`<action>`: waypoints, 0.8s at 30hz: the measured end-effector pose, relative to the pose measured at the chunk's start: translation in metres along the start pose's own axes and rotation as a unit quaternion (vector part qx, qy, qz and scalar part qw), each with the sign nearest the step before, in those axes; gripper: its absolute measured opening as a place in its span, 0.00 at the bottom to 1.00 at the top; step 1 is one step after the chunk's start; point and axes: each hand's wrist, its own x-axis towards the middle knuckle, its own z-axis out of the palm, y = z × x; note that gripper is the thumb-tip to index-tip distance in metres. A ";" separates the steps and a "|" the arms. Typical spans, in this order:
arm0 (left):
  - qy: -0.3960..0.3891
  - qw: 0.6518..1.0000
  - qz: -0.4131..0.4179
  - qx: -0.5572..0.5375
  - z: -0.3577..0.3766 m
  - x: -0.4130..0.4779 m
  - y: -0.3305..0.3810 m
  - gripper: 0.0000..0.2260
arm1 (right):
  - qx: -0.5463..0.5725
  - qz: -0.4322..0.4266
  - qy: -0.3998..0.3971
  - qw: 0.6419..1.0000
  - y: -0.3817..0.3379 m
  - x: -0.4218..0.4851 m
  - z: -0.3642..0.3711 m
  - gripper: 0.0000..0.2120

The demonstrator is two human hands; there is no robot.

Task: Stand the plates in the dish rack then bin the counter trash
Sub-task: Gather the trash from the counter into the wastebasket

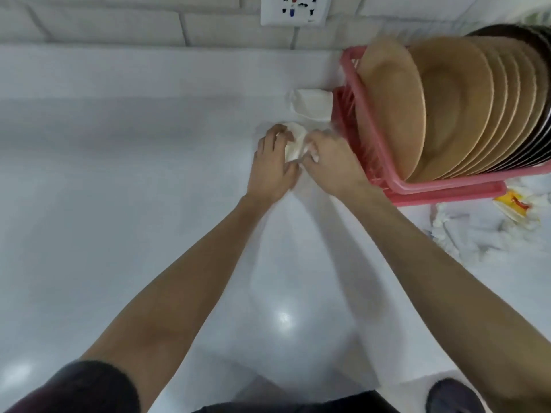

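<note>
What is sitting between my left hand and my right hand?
A crumpled white paper, held by both the left hand and the right hand; the head view shows it.

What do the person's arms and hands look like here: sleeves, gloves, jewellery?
Both are bare: the left hand and right hand wear no gloves, and no ring, watch or bracelet shows. The forearms are uncovered. A dark sleeve, blackish with a maroon tinge, covers the left arm from about the elbow; the right arm leaves the frame before any sleeve appears.
</note>
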 end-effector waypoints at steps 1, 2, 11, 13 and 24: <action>0.019 0.999 -0.007 -0.025 -0.001 -0.001 -0.001 0.21 | -0.013 -0.013 0.025 1.000 -0.002 0.016 0.002 0.15; 0.041 0.998 -0.013 -0.051 -0.001 -0.001 -0.002 0.20 | -0.033 -0.022 0.042 0.998 -0.003 0.033 0.004 0.15; 0.156 0.971 -0.111 -0.146 0.000 0.005 -0.013 0.12 | -0.121 0.062 -0.050 0.989 0.008 0.127 0.027 0.28; 0.164 0.965 -0.136 -0.153 0.001 0.007 -0.014 0.11 | -0.147 0.055 -0.048 0.986 0.010 0.129 0.034 0.29; 0.186 0.960 -0.137 -0.157 -0.005 0.003 -0.014 0.12 | -0.237 -0.056 0.019 0.970 0.019 0.075 0.043 0.17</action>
